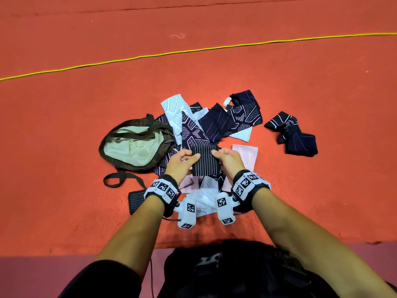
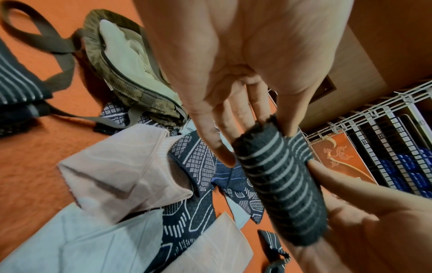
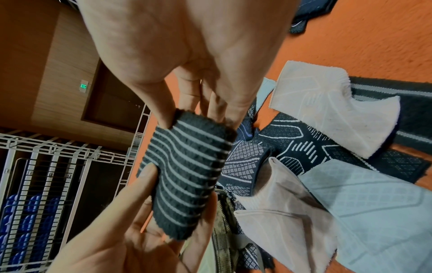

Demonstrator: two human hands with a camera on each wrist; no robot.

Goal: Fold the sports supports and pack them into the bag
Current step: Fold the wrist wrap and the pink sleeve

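Both hands hold 1 black wrist support with thin white stripes (image 1: 205,160) above the pile, just in front of the person. The left hand (image 1: 180,161) pinches its left edge, thumb on the upper face and fingers curled underneath; in the left wrist view the fingers (image 2: 230,133) run behind the fabric and the thumb presses on the front. The right hand (image 1: 228,160) pinches the right edge the same way, thumb on top and fingers (image 3: 211,103) beneath. The support (image 3: 187,170) is stretched flat between the 2 hands, stripes running from one hand towards the other's side in the wrist views.

The brown bag (image 1: 137,145) lies open on the orange carpet (image 1: 64,147) to the left of the left hand, its pale lining showing and its dark strap (image 1: 120,179) trailing towards the person. Directly beyond and beneath the hands spreads a heap of unfolded supports: navy patterned sleeves (image 1: 193,130), a pale blue one (image 1: 176,108) and pale pink pieces, 1 pink piece (image 1: 247,158) just right of the right hand. Further right, well apart from the heap, sits a dark navy support with white lines (image 1: 292,134). Near the left wrist, on the carpet, lies another black striped support (image 1: 136,201). A yellow cord (image 1: 193,50) crosses the carpet far beyond the hands.
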